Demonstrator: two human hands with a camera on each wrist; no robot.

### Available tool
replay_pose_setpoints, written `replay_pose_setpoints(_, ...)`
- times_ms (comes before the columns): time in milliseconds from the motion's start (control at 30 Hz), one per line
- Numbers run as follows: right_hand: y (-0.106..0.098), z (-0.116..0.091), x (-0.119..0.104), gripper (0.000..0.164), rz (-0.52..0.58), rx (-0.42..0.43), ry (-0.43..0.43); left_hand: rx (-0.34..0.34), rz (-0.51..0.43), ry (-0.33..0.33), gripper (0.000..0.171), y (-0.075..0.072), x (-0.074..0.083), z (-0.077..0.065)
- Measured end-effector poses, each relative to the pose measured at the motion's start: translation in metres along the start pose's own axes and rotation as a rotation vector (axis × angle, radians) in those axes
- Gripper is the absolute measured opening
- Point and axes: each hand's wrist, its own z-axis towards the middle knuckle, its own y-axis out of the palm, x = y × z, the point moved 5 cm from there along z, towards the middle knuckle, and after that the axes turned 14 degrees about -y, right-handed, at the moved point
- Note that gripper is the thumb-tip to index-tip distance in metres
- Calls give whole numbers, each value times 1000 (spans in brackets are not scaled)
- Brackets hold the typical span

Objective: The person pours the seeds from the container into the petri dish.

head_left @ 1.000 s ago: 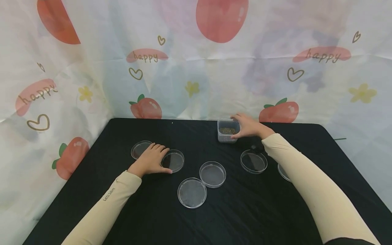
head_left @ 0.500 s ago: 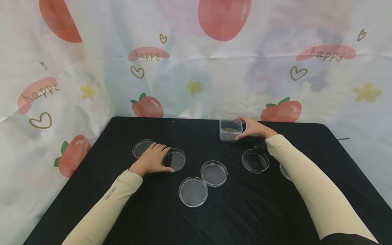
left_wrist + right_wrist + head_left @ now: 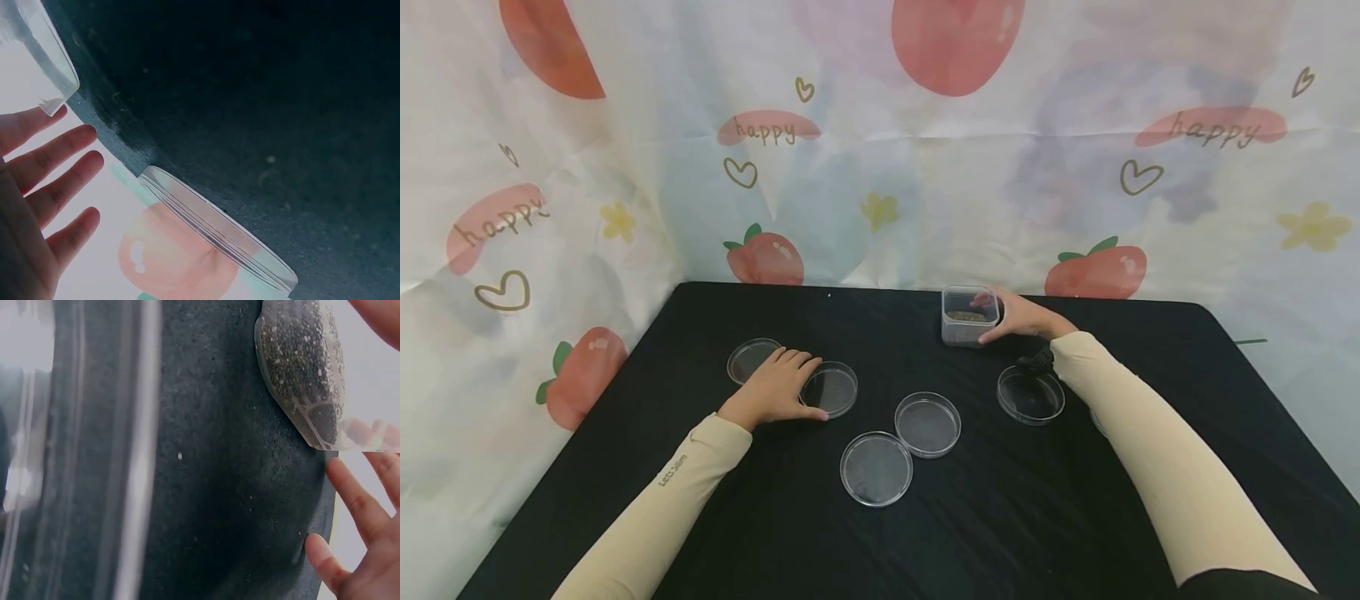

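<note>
A clear square plastic container point(image 3: 961, 336) with small dark speckled grains in its bottom stands at the back of the black table. My right hand point(image 3: 1018, 314) grips its right side, thumb at the front, fingertips showing through the wall behind. In the right wrist view the grains point(image 3: 297, 356) lie heaped against one side. My left hand point(image 3: 772, 389) spans a clear petri dish point(image 3: 837, 392), thumb at the near rim and index finger at the far rim. In the left wrist view the index fingertip meets the dish's edge point(image 3: 62, 69); the other fingers are spread beside it.
Another petri dish point(image 3: 747, 357) lies behind my left hand. Two more, a farther dish point(image 3: 928, 427) and a nearer dish point(image 3: 876, 471), adjoin at mid-table. A dish point(image 3: 1030, 400) lies beneath my right wrist; my right sleeve point(image 3: 1142, 433) mostly hides one more. A printed cloth point(image 3: 865, 150) hangs behind.
The right hand's fingers have slipped from the container's rim to behind its wall. The whole head view has shifted slightly; the left hand stays at its dish.
</note>
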Motion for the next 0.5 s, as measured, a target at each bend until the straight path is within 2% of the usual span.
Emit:
replay_pose_setpoints(233, 1, -2, -2, 75, 79, 40, -9, -11, 0, -8, 95, 1, 1, 0)
replay_pose_setpoints(367, 2, -3, -5, 74, 105, 67, -21, 10, 1, -8, 95, 1, 0, 0)
replay_pose_setpoints(500, 0, -4, -11, 71, 82, 104, -24, 42, 12, -8, 93, -2, 1, -1)
